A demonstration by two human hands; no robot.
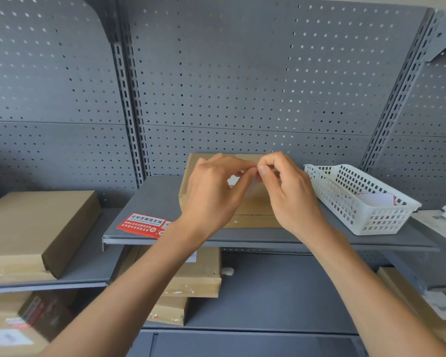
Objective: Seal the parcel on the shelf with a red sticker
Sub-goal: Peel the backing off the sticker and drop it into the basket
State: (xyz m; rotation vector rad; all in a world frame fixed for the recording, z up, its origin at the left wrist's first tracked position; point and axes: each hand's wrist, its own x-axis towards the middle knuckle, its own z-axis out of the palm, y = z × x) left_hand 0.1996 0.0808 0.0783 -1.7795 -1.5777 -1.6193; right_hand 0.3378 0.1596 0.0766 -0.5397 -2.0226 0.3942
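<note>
A flat brown cardboard parcel [255, 204] lies on the grey shelf [150, 202], mostly behind my hands. My left hand [211, 194] and my right hand [289, 191] meet just above it, fingertips pinched together on a small sticker [256, 173]. Only a thin red edge and some white backing show between the fingers. A stack of red stickers [143, 224] with white print lies on the shelf to the left of the parcel.
A white plastic basket [358, 199] holding paper scraps stands right of the parcel. More brown boxes sit on the left shelf [36, 228] and the lower shelves [193, 276]. Grey perforated panels form the back wall.
</note>
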